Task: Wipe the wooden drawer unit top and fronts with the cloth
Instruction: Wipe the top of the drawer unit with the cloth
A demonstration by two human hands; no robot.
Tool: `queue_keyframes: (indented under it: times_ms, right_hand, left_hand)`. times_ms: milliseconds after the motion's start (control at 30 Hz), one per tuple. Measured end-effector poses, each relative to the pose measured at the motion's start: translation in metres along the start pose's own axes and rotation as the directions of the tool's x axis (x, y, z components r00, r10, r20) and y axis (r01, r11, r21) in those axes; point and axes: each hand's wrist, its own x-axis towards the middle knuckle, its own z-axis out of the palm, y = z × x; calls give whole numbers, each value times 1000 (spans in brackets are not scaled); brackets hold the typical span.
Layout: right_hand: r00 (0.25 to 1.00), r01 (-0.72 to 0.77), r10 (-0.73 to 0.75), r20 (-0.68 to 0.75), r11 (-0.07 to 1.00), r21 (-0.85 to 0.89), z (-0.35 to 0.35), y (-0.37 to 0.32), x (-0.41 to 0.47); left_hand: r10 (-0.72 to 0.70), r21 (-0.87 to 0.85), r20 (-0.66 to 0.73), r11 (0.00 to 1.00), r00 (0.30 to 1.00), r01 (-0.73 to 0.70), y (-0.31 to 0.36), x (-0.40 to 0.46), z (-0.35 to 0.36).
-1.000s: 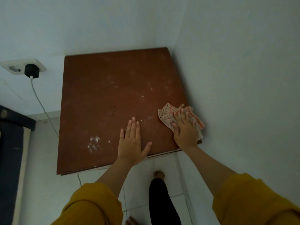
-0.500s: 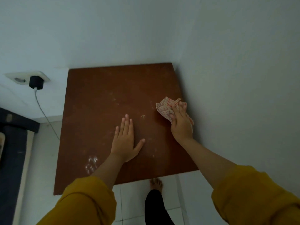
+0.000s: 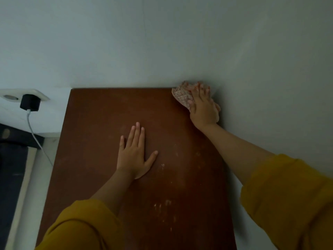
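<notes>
Wooden top [image 3: 100, 123], R hand [image 3: 203, 109] pressing cloth [image 3: 181, 95] far corner, L hand [image 3: 134, 154] flat

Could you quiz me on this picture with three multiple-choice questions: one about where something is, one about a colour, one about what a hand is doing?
1. Where is the cloth?
A. at the far right corner of the wooden top, by the wall
B. on the floor
C. under the left hand

2. What colour are the person's sleeves?
A. white
B. mustard yellow
C. blue

3. What is the left hand doing?
A. gripping the charger
B. making a fist in the air
C. lying flat, fingers spread, on the wooden top

Answers:
1 A: the right hand presses the cloth into the corner where the top meets the walls.
2 B: both sleeves show mustard yellow.
3 C: the palm lies open on the wood, holding nothing.
</notes>
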Motion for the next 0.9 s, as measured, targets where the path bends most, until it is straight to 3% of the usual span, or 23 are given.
queue_keyframes:
  times_ms: [133,567,900]
  right_hand:
    - [985,-93,97,143,995,-31,19,3,7]
    - [992,-93,96,86,995,-38,22,2,-5]
    - [991,-108,111,72,993,-48,28,6,-104]
  left_hand:
    - [-1,4,-9,1000,1000,1,0,1,-1]
    - [-4,14,-28,1000,1000,5,0,2,0]
    - [-21,127,4,992,1000,20,5,0,-1]
